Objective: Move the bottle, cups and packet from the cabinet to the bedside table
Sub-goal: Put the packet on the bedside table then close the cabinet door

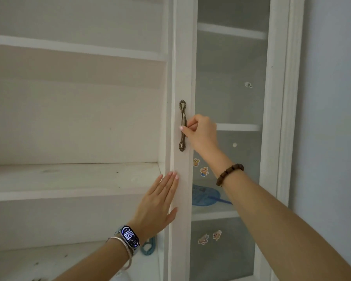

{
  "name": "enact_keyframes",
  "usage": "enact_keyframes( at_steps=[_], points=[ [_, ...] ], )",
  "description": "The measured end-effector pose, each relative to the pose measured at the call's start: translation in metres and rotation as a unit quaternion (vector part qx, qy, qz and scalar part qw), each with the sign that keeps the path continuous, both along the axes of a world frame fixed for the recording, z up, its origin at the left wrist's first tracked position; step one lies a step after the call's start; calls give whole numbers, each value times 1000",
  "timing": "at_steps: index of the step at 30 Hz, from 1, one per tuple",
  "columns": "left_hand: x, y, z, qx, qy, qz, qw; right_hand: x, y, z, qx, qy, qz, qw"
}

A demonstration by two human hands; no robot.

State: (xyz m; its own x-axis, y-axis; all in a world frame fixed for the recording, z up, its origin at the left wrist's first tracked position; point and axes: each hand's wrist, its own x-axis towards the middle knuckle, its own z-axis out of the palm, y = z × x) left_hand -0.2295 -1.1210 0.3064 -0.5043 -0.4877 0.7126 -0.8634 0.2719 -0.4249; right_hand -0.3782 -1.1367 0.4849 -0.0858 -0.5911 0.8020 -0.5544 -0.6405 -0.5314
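Note:
A white cabinet point(75, 122) with bare shelves fills the left of the head view. Its glass door point(229, 82) stands on the right, with a bronze handle point(182, 110) on the white door frame. My right hand point(201, 132) grips that handle, fingers curled round it. My left hand point(158, 205) lies flat with straight fingers against the edge of the door frame, below the handle. No bottle, cups or packet show in this view.
Behind the glass lie a blue net-like item point(205, 195) on a shelf and several small cartoon stickers point(204, 171). A blue ring-shaped object point(149, 247) sits on the lowest shelf near my left wrist. A pale wall point(332, 98) stands at the right.

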Motion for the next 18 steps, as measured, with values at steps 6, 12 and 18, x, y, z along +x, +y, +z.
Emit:
enact_keyframes(
  at_steps=[6, 12, 18],
  points=[
    [3, -5, 6, 22, -4, 11, 1000, 7, -9, -2, -13, -7, -8, 1000],
    [4, -8, 11, 33, 4, 17, 999, 13, -17, -5, -17, -26, -11, 999],
    [-1, -4, 13, 62, 15, 32, 997, 12, -14, -3, -5, -33, -4, 999]
  ],
)
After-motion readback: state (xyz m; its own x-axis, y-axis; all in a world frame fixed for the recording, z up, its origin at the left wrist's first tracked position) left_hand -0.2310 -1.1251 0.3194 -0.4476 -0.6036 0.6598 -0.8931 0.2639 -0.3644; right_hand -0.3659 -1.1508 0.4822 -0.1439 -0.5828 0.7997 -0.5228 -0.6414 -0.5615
